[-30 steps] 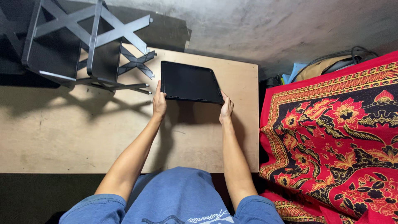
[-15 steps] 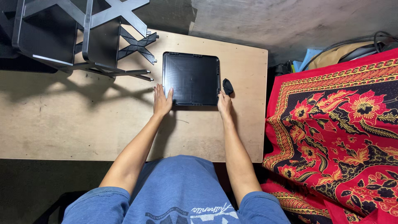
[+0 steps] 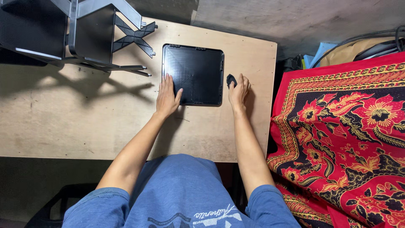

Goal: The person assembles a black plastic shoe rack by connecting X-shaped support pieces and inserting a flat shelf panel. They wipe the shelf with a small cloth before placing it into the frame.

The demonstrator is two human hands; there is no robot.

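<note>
Seen from above, a flat black square panel (image 3: pixel 193 75) lies on a plywood table (image 3: pixel 84 118). The left hand (image 3: pixel 167 96) rests flat at its lower left corner, thumb tip on the panel's edge. The right hand (image 3: pixel 238 92) lies just right of the panel, fingertips touching a small black piece (image 3: pixel 231 80) (its shape unclear). A black metal frame (image 3: pixel 76 36) stands beyond the left fingers.

Matt ribbed black plastic panel (image 3: pixel 193 75); bare smooth plywood table (image 3: pixel 84 122); patterned red cloth (image 3: pixel 350 139)
</note>
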